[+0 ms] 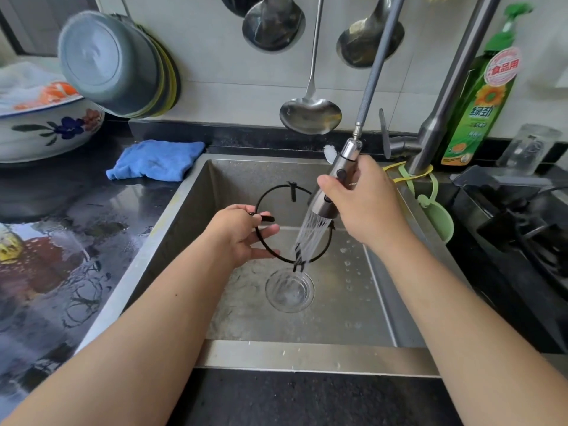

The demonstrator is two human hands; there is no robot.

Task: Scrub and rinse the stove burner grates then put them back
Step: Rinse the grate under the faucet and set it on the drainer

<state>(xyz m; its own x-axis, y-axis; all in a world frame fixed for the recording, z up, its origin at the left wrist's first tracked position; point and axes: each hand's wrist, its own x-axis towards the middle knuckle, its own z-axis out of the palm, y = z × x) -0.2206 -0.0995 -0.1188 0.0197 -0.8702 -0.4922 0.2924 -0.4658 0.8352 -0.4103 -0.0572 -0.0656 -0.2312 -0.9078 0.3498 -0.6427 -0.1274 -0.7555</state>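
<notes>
Left hand grips burner grate at left rim, thumb over ring, fingers curled beneath; grate held tilted above sink centre so runoff falls toward drain. Right hand wraps pull-out sprayer, fingers closed round body, jet striking grate's near-right prong. Blue cloth at sink's back-left corner. Detergent bottle, faucet at back-right. Stove beyond right edge; hose crosses return path, judged minor obstruction.
</notes>
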